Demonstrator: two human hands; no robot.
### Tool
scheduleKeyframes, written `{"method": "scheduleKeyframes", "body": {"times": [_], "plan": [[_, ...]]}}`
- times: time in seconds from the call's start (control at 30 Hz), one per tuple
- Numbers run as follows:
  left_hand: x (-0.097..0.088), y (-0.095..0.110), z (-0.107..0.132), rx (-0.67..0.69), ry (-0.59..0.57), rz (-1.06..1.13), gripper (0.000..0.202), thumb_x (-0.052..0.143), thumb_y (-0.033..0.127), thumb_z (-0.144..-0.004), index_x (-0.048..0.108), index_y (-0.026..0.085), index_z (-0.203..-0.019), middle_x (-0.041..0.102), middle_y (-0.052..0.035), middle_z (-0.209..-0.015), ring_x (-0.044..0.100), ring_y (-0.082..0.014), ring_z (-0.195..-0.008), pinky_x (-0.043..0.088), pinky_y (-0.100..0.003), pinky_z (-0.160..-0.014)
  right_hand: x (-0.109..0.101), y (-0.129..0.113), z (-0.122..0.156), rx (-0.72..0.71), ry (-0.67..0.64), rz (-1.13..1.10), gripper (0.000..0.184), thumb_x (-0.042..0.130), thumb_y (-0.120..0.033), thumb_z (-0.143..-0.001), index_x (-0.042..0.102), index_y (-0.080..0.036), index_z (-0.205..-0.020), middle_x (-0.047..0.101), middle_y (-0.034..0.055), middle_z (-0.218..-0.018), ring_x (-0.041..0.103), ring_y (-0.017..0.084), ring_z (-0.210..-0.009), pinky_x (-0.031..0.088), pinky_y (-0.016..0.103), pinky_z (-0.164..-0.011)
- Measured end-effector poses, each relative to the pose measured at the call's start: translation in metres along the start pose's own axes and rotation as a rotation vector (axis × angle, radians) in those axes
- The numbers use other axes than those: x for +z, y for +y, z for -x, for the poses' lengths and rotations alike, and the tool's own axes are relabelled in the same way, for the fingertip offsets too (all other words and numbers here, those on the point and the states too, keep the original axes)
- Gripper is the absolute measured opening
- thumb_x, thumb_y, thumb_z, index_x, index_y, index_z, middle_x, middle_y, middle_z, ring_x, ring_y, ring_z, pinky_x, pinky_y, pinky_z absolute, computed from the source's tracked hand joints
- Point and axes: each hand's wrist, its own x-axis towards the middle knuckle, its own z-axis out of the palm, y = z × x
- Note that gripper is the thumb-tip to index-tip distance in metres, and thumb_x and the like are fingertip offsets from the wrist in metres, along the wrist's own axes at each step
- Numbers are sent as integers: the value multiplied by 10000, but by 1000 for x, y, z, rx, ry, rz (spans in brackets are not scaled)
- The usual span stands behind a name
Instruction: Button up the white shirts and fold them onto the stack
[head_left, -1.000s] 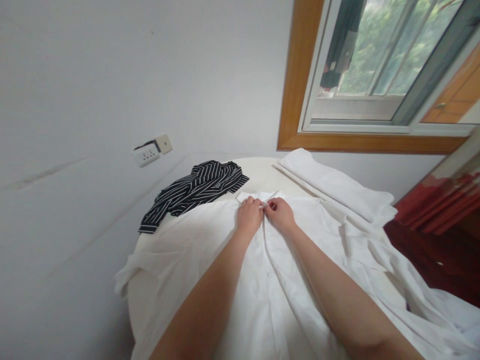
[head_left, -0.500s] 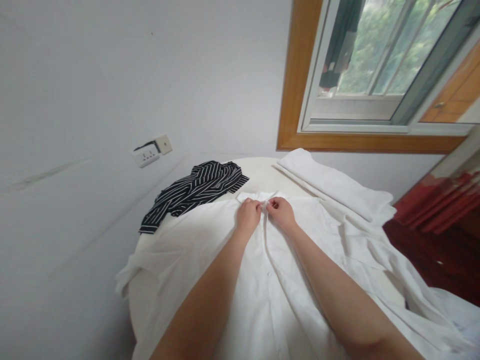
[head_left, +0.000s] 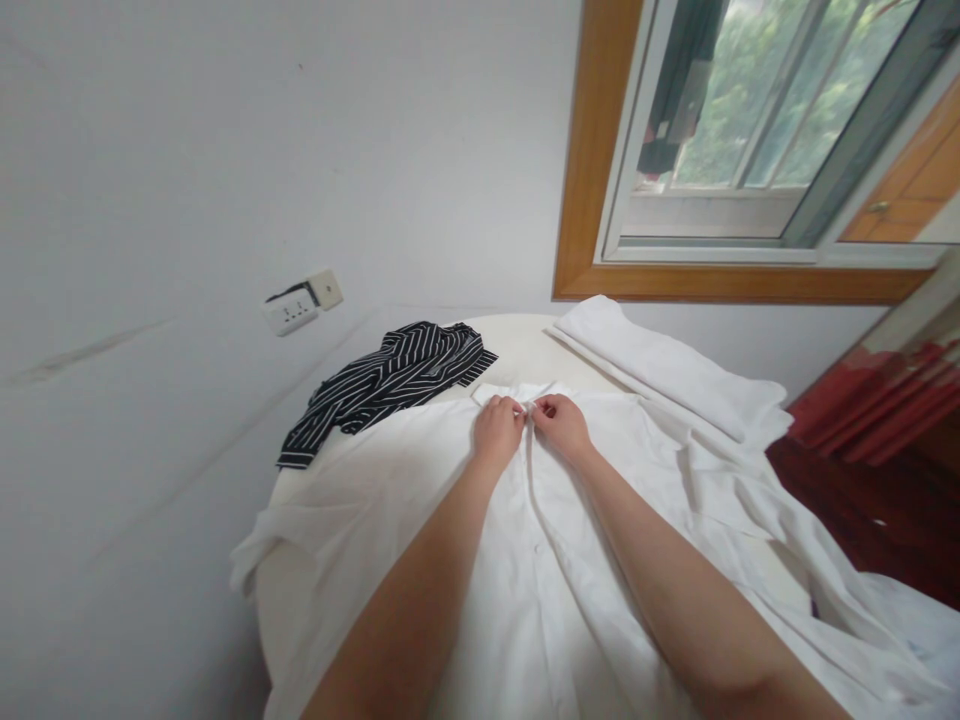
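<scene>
A white shirt (head_left: 390, 500) lies spread front-up over a round white table (head_left: 517, 345). My left hand (head_left: 496, 430) and my right hand (head_left: 561, 424) meet at the shirt's front opening just below the collar. Both hands are closed in a pinch on the two edges of the placket, fingertips almost touching. What lies between the fingertips is too small to make out. Both forearms stretch over the shirt's body.
A black-and-white striped garment (head_left: 390, 382) lies crumpled at the table's far left. Folded white cloth (head_left: 660, 365) sits at the far right under a wood-framed window (head_left: 592, 160). A wall socket (head_left: 292, 305) is on the left wall. Red fabric (head_left: 885, 420) lies at right.
Hardly anything differs. Both hands stay pinched at the same spot below the collar; the view has shifted very slightly.
</scene>
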Motion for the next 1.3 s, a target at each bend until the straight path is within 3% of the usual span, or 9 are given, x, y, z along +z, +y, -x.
{"method": "scheduleKeyframes", "body": {"times": [0.23, 0.4, 0.5, 0.6, 0.83, 1.3], "plan": [[-4, 7, 1, 6, -21, -73, 123, 539, 237, -906, 606, 162, -976, 618, -81, -1019, 603, -189, -968, 446, -288, -840, 2, 3, -1, -7, -8, -57, 222, 534, -305, -755, 702, -166, -793, 659, 18, -728, 546, 125, -619, 386, 229, -591], [-5, 11, 2, -9, -34, -121, 153, 490, 237, -925, 595, 150, -995, 613, -105, -1029, 602, -203, -979, 448, -300, -835, 3, 1, -2, -61, 123, -230, 253, 532, -289, -723, 702, -144, -840, 653, 34, -760, 542, 133, -637, 433, 240, -628], [-4, 10, 3, -5, -26, -128, 163, 455, 222, -933, 597, 155, -975, 615, -111, -1015, 605, -210, -958, 447, -309, -819, 7, 2, -1, -67, 63, -201, 235, 543, -284, -714, 704, -143, -810, 642, 28, -717, 538, 138, -632, 427, 242, -621], [-1, 5, 2, 26, 21, -91, 150, 472, 233, -922, 611, 179, -943, 626, -87, -965, 604, -207, -925, 443, -308, -806, 10, 4, 0, -76, -14, -150, 237, 532, -275, -724, 711, -136, -795, 630, 20, -670, 532, 137, -621, 405, 235, -604], [4, -10, -6, -21, 48, 110, 153, 544, 274, -884, 657, 196, -819, 661, -39, -861, 602, -162, -852, 435, -268, -786, 6, 6, -2, -100, -39, -95, 287, 479, -249, -765, 727, -130, -848, 646, 24, -705, 544, 137, -643, 392, 232, -617], [9, -17, -17, -85, 60, 249, 194, 591, 316, -845, 742, 197, -817, 698, -37, -836, 608, -152, -821, 443, -257, -806, 11, 7, -2, -181, -5, -141, 254, 510, -237, -783, 721, -131, -874, 627, 35, -747, 529, 134, -659, 405, 239, -637]]}}
